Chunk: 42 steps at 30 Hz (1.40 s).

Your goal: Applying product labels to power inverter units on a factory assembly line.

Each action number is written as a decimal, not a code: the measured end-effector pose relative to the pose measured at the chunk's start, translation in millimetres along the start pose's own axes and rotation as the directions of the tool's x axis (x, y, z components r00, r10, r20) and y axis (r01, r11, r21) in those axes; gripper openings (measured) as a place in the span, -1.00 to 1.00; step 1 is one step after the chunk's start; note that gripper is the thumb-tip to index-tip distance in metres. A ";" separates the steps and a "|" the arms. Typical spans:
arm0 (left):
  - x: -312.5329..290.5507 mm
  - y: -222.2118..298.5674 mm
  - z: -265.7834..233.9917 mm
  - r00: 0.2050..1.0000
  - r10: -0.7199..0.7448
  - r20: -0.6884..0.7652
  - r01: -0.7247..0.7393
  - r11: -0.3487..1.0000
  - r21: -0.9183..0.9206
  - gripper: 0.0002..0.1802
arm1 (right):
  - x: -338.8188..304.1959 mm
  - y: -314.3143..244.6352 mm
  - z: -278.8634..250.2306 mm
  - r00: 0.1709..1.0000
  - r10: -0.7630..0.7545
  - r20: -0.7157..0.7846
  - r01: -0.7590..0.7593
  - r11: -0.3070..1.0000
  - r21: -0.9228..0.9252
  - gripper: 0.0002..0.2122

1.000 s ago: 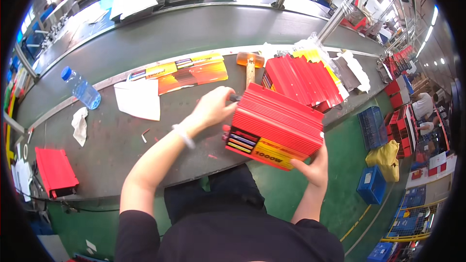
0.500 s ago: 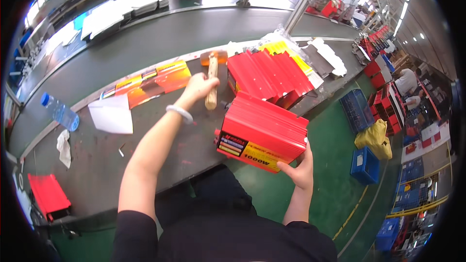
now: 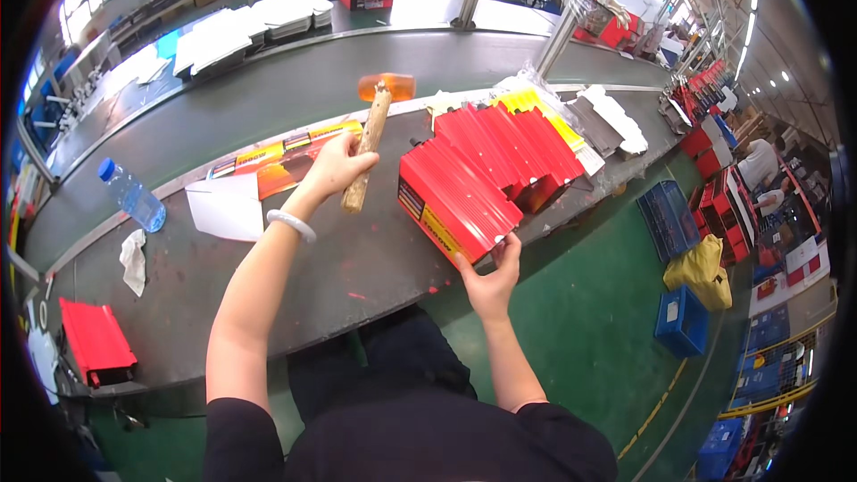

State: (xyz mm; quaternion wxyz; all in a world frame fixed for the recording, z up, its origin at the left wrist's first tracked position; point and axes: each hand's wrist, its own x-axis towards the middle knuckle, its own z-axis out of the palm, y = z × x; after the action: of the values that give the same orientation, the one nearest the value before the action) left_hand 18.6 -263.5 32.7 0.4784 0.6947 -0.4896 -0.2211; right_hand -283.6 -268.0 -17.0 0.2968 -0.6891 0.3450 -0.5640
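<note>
My left hand (image 3: 337, 165) is closed round the wooden handle of a mallet (image 3: 378, 116) with a translucent orange head, raised over the worktable. At its right is a red finned metal-cased unit (image 3: 457, 196) with a yellow and black label along its near side. My right hand (image 3: 493, 284) grips that unit by its near right corner, thumb on the label side, other fingers partly hidden at the end. The unit appears to rest on the table, close against a row of similar red units (image 3: 513, 147). Orange and yellow printed sheets (image 3: 284, 163) lie beyond my left hand.
A white sheet (image 3: 223, 207), a water bottle (image 3: 132, 196), a crumpled cloth (image 3: 133, 261) and a red metal cover (image 3: 96, 339) lie on the table's left. A belt (image 3: 268, 94) runs behind. Blue crates (image 3: 683, 321) and a yellow sack (image 3: 701, 272) stand on the floor at right.
My right hand has brought the red unit away from my body, down beside the row and turned it. My left hand has lifted the mallet and shifted slightly left.
</note>
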 end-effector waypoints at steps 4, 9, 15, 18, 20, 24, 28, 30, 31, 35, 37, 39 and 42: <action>2.5 -6.9 -8.5 0.999 0.035 0.028 -0.037 0.997 0.073 -0.61 | -3.1 7.1 13.7 0.995 0.091 0.040 -0.088 0.993 -0.075 -0.35; 29.4 -2.4 -10.2 0.995 0.082 0.062 -0.096 0.957 0.272 -0.61 | -2.1 11.8 20.4 0.997 0.077 0.014 -0.076 0.996 -0.046 -0.35; 86.7 -6.1 16.9 0.928 0.314 0.202 -0.371 0.836 0.403 -0.64 | -5.8 20.6 9.3 0.996 0.042 0.085 -0.027 0.984 -0.175 -0.27; 115.6 -17.1 30.7 0.915 0.315 0.254 -0.399 0.801 0.445 -0.63 | -4.5 24.7 9.6 0.999 -0.018 0.047 0.024 0.992 -0.120 -0.21; 130.3 -20.7 42.3 0.913 0.295 0.281 -0.391 0.828 0.402 -0.62 | -5.5 21.8 -3.8 0.998 -0.043 0.036 0.048 0.988 -0.146 -0.27; 153.7 -19.5 65.5 0.907 0.246 0.342 -0.368 0.857 0.361 -0.60 | -12.4 18.4 -22.7 0.992 -0.115 -0.048 0.103 0.975 -0.197 -0.49; 168.7 -28.1 74.1 0.908 0.168 0.383 -0.338 0.834 0.436 -0.53 | 1.1 4.8 -20.3 0.985 -0.148 -0.085 0.133 0.978 -0.161 -0.57; 169.0 -35.5 73.7 0.918 0.201 0.343 -0.369 0.753 0.545 -0.47 | 7.5 2.1 -17.0 0.981 -0.172 -0.089 0.159 0.978 -0.133 -0.58; 166.3 -37.8 72.9 0.922 0.225 0.316 -0.378 0.707 0.597 -0.45 | 9.2 1.3 -15.0 0.977 -0.177 -0.118 0.165 0.981 -0.106 -0.57; 132.7 3.2 58.2 0.965 0.223 0.135 -0.260 0.869 0.420 -0.48 | 15.3 -6.0 -13.7 0.938 -0.327 -0.115 0.314 0.942 -0.118 -0.63; 100.9 3.5 50.7 0.861 0.498 0.100 -0.497 0.787 0.365 -0.67 | 13.0 -7.4 -13.9 0.910 -0.386 -0.153 0.384 0.922 -0.044 -0.66; 30.2 26.0 8.0 0.785 0.612 0.098 -0.619 0.771 0.151 -0.78 | 13.1 -20.2 -5.7 0.898 -0.416 -0.143 0.424 0.905 0.029 -0.72; -77.4 18.2 -67.8 0.823 0.568 0.020 -0.523 0.744 0.415 -0.84 | 4.6 -28.7 20.1 0.892 -0.449 -0.057 0.448 0.859 0.246 -0.77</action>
State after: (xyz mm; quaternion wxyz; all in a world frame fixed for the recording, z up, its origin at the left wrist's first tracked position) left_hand 29.9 -165.3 66.4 0.3942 0.6148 -0.6793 0.0720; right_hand -259.3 -254.5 4.8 0.2432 -0.7075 0.1002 -0.6559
